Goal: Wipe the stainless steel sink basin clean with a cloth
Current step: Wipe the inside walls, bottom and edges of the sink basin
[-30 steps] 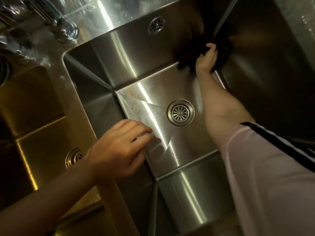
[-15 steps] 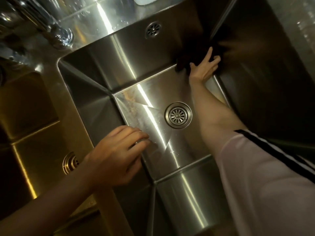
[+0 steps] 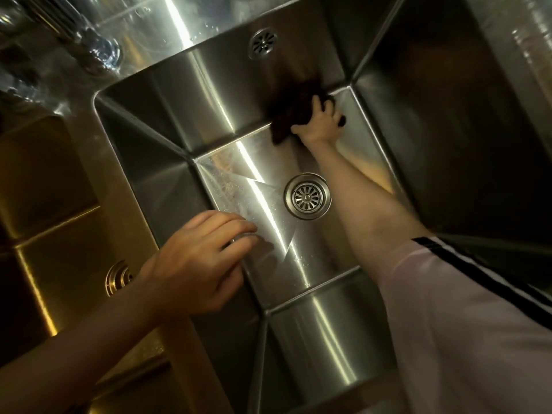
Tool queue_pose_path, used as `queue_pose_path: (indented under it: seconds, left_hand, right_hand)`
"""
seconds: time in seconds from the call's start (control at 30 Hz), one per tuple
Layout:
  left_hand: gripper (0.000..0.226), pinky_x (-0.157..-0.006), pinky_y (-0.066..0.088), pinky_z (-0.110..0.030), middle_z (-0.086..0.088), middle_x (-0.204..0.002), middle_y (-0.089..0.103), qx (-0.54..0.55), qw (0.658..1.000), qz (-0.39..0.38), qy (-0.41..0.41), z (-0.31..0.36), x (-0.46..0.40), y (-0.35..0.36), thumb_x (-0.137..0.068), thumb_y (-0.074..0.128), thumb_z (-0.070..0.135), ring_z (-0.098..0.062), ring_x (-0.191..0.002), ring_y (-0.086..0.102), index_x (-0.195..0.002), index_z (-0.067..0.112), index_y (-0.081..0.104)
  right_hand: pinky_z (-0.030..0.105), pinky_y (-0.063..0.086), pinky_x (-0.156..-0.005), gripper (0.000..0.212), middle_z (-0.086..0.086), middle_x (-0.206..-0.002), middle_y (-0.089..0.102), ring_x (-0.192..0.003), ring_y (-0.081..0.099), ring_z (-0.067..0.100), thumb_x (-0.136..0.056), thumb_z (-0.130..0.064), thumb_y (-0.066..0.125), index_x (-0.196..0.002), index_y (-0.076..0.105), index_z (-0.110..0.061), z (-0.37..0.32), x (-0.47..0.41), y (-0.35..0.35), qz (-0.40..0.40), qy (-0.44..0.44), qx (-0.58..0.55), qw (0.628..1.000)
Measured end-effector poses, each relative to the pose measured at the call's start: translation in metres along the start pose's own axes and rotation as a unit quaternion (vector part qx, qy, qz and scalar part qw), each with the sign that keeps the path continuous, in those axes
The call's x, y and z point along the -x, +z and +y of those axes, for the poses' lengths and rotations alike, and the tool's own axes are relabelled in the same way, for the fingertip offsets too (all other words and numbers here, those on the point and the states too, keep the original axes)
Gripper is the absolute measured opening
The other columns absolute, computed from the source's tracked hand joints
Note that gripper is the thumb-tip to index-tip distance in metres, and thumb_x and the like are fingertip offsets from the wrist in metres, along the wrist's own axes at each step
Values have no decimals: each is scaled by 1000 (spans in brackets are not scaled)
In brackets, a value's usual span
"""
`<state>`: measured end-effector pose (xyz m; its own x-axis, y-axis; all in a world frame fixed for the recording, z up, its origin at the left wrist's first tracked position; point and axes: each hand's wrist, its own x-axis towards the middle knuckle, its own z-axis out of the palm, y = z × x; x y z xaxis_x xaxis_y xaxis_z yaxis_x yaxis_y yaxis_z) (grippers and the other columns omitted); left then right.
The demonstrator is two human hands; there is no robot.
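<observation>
Bracing my left hand, empty with fingers loosely curled, on the near rim of the sink basin, I pressed the dark cloth, gripped in my right hand, into the far floor-wall seam, mid-wipe; next probably the smudged floor left of the drain.

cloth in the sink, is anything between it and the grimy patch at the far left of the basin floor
Nothing visible. The right hand presses the dark cloth at the far edge of the basin floor. The steel between it and the residue patch is bare. The drain strainer lies nearer, off that path; the left hand sits at the divider.
</observation>
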<state>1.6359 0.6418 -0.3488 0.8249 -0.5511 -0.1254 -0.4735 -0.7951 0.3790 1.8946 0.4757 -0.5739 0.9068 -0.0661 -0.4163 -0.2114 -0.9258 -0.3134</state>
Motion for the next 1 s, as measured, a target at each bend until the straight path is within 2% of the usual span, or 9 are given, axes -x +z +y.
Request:
queue_pose_path:
  seconds: [0.13, 0.3, 0.43, 0.5, 0.63, 0.73, 0.87, 1.0]
  left_hand:
    - [35, -97, 39, -33, -12, -114, 66, -2, 1000, -1, 1, -1, 0, 0, -86, 49, 22, -25, -109, 59, -108, 5, 69]
    - [36, -95, 40, -30, -10, -113, 66, -9, 1000, -22, -4, 0, 0, -3, -85, 47, 24, -23, -107, 60, -110, 8, 68]
    - [35, -97, 37, -29, -10, -113, 65, -5, 1000, -14, -4, -1, 1, -2, -86, 48, 24, -22, -108, 57, -109, 8, 68]
    - [35, -97, 38, -31, -11, -114, 65, -11, 1000, -7, -3, -1, 1, -2, -85, 49, 23, -24, -108, 58, -109, 7, 69]
    - [34, -94, 45, -36, -12, -113, 66, -7, 1000, 2, -1, 1, 1, -3, -84, 51, 22, -26, -107, 60, -107, 5, 69]
    - [32, -90, 48, -40, -13, -112, 66, 3, 1000, 13, 5, 1, 0, -3, -84, 52, 18, -28, -106, 60, -105, 3, 69]
    - [31, -89, 47, -39, -13, -112, 66, 0, 1000, 19, 4, 1, 1, -3, -83, 53, 18, -28, -106, 60, -104, 2, 69]
    - [30, -90, 45, -36, -12, -111, 66, 0, 1000, 17, -6, 2, 1, -4, -84, 51, 19, -25, -106, 60, -104, 4, 70]
  right_hand:
    - [53, 19, -112, 89, 2, -156, 20, -145, 11, 29, -71, -65, 64, -146, 25, -36, -35, 46, 35, -55, -84, 12, 995]
    - [56, 15, -115, 74, 4, -155, 21, -146, 9, 30, -81, -49, 65, -145, 31, -34, -65, 80, 65, -56, -143, 34, 988]
    - [51, 20, -114, 68, 0, -150, 31, -143, 18, 27, -80, -45, 66, -141, 36, -36, -50, 64, 54, -25, -168, 64, 983]
    - [50, 20, -115, 69, -1, -150, 32, -143, 19, 26, -80, -44, 65, -142, 35, -37, -29, 48, 42, -8, -148, 70, 986]
    - [51, 19, -116, 71, 0, -154, 28, -145, 15, 29, -84, -45, 60, -147, 29, -35, 34, 14, 9, 30, -41, 52, 997]
    - [52, 12, -118, 74, 1, -157, 22, -146, 11, 30, -85, -52, 56, -149, 22, -36, 60, 14, 3, 30, -33, 75, 996]
    - [54, 5, -118, 78, 1, -159, 14, -147, 4, 32, -84, -58, 52, -150, 17, -36, 30, 43, 25, -2, -64, 79, 995]
    - [55, 7, -117, 77, -1, -159, 16, -147, 5, 30, -85, -54, 55, -150, 18, -36, -24, 84, 61, -47, -172, 100, 979]
